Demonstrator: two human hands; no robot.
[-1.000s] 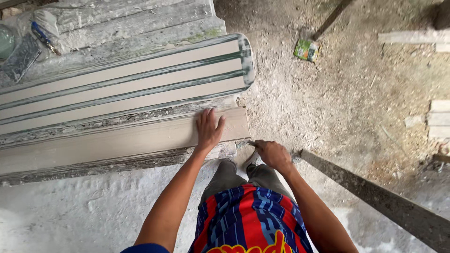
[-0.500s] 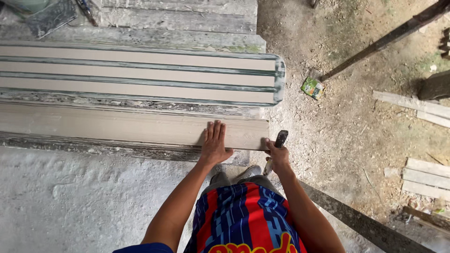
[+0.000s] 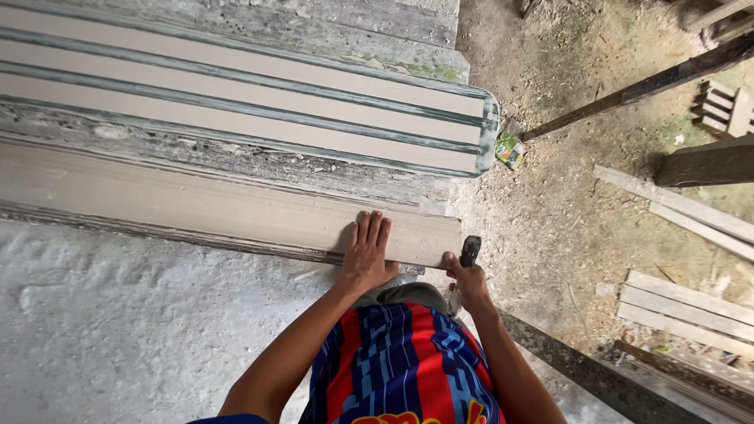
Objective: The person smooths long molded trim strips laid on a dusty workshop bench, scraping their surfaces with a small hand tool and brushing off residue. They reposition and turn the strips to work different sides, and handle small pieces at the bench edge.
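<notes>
My left hand (image 3: 367,255) lies flat, fingers together, on the near end of a long pale moulded strip (image 3: 196,206) that runs left across a dusty work surface. My right hand (image 3: 468,279) is at the strip's right end, closed around a small dark-handled tool (image 3: 470,250) that points up past the end face. What kind of tool it is I cannot tell. My red and blue patterned shirt (image 3: 400,369) fills the bottom middle.
Behind the strip lies a wider ribbed panel (image 3: 259,102) with pale bands and grey-green grooves. White dusty surface (image 3: 118,330) is at the lower left. To the right, dirt ground holds wooden planks (image 3: 683,302), a dark beam (image 3: 620,93) and a small green packet (image 3: 510,150).
The view has shifted left and closer. My left hand stays flat on the strip; my right hand, empty a second ago, holds the dark tool at the strip's end.
</notes>
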